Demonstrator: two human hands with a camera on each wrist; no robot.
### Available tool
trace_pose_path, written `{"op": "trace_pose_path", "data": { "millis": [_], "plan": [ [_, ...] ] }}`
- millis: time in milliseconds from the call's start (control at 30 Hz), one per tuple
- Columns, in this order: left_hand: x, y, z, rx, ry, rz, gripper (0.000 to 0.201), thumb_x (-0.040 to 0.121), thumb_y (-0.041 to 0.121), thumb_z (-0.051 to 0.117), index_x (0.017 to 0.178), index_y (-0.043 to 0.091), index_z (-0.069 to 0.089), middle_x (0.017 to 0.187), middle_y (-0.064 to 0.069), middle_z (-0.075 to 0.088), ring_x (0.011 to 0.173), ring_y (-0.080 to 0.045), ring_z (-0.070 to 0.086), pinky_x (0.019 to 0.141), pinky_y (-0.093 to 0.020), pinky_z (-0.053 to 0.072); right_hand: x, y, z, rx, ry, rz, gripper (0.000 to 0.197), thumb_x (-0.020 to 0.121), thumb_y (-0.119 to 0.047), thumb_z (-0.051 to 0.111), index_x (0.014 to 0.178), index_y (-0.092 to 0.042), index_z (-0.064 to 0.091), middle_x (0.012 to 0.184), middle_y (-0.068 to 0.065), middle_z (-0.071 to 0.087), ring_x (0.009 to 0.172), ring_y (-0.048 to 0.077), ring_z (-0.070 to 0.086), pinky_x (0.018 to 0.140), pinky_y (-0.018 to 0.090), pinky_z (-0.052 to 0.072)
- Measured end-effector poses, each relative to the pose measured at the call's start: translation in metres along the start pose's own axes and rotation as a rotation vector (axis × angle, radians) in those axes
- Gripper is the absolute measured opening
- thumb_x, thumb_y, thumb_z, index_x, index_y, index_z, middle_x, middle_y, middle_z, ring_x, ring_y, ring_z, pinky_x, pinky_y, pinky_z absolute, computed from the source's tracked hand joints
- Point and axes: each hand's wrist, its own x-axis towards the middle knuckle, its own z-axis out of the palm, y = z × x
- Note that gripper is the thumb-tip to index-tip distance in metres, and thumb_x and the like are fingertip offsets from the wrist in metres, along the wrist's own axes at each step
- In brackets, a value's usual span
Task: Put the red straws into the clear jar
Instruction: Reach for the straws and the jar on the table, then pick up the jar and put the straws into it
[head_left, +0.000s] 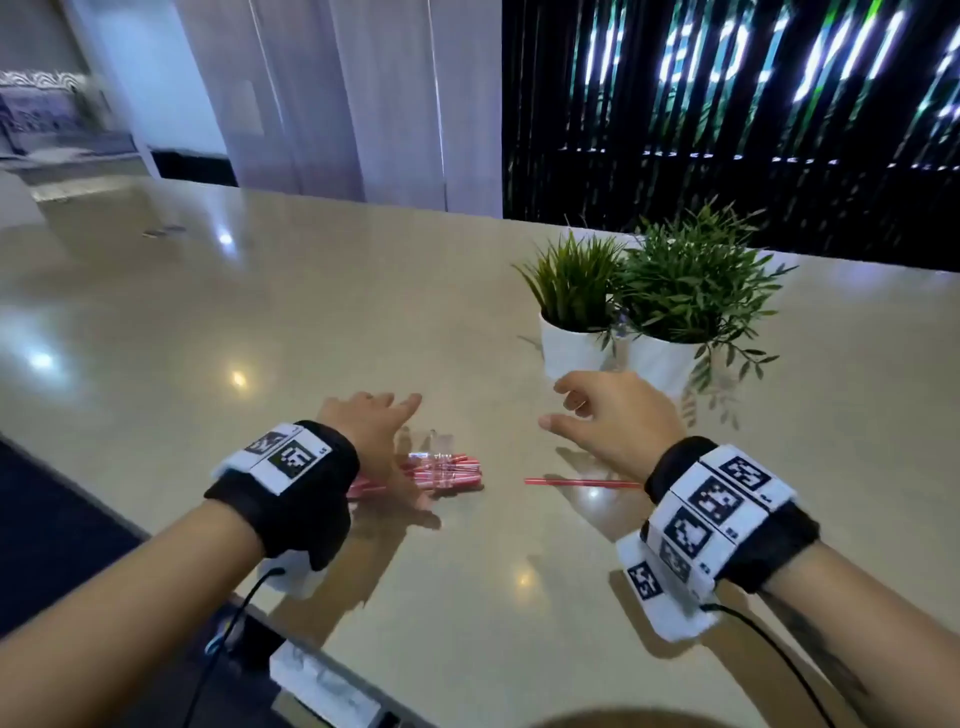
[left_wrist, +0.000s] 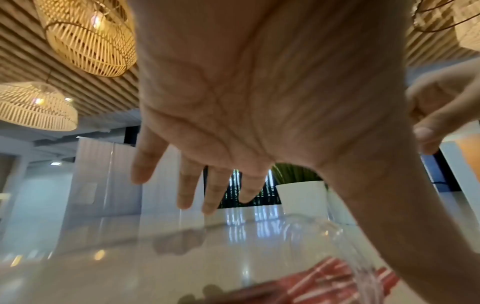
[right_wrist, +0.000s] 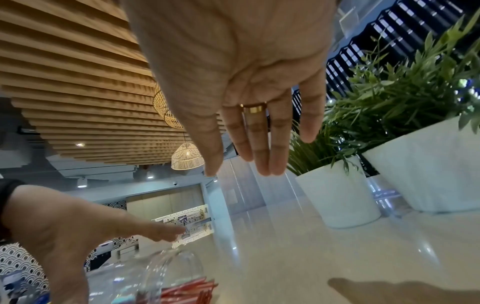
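A clear jar (head_left: 434, 452) lies on its side on the beige table (head_left: 311, 322), mouth to the right. A bundle of red straws (head_left: 452, 472) is inside it, their ends sticking out of the mouth. One red straw (head_left: 582, 482) lies alone on the table to the right, under my right wrist. My left hand (head_left: 376, 421) is spread just above the jar (left_wrist: 311, 236), with its thumb down beside the straws (left_wrist: 324, 283); whether it touches the jar I cannot tell. My right hand (head_left: 602, 415) hovers with relaxed fingers (right_wrist: 262, 148) and holds nothing.
Two white pots with green plants (head_left: 576, 343) (head_left: 670, 358) stand just beyond my right hand. The table's front edge (head_left: 171, 545) runs at the lower left. A black slatted wall (head_left: 727, 104) closes the back right.
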Motion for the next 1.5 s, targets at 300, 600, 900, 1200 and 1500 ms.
{"op": "trace_pose_path", "data": {
  "millis": [300,600,900,1200,1500],
  "plan": [
    [0.010,-0.013,0.024,0.016,0.014,0.012,0.097,0.057,0.047,0.075,0.138,0.028,0.025,0.127,-0.003,0.048,0.116,-0.024,0.044,0.092,-0.039,0.041,-0.004,0.007,0.026,-0.037,-0.172,0.031,0.042,0.080,-0.045,0.059,0.115,-0.022,0.058,0.109,0.000,0.068,0.101,0.021,0.062,0.084,0.036,0.047],
    [0.011,-0.016,0.028,-0.262,-0.113,-0.007,0.074,0.042,0.047,0.084,0.100,0.027,0.043,0.092,0.002,0.061,0.082,-0.020,0.059,0.078,-0.037,0.051,-0.003,0.022,0.034,-0.092,-0.246,0.074,0.022,0.080,-0.038,0.061,0.084,-0.017,0.064,0.088,0.006,0.067,0.082,0.027,0.058,0.058,0.028,0.038],
    [-0.001,-0.005,0.006,-0.382,0.124,0.028,0.073,0.045,0.054,0.068,0.106,0.023,0.041,0.093,-0.003,0.067,0.078,-0.025,0.060,0.067,-0.035,0.049,0.006,0.032,0.036,0.034,-0.337,0.042,0.032,0.082,-0.030,0.060,0.107,-0.013,0.047,0.078,-0.001,0.054,0.078,0.024,0.051,0.068,0.035,0.040],
    [-0.005,0.023,-0.006,-0.581,0.355,0.028,0.071,0.047,0.052,0.064,0.107,0.021,0.042,0.089,0.002,0.066,0.079,-0.023,0.061,0.072,-0.041,0.053,0.020,0.047,0.050,-0.298,-0.471,0.003,0.029,0.083,-0.014,0.057,0.111,-0.016,0.058,0.115,0.007,0.057,0.103,0.027,0.054,0.080,0.033,0.042],
    [-0.004,0.033,0.007,-0.631,0.358,0.028,0.070,0.047,0.053,0.064,0.106,0.023,0.041,0.088,0.004,0.063,0.080,-0.023,0.060,0.073,-0.038,0.050,0.023,0.051,0.050,-0.118,-0.478,0.118,0.016,0.077,-0.001,0.056,0.072,-0.016,0.060,0.082,0.005,0.062,0.073,0.022,0.055,0.066,0.027,0.042]
  ]
}}
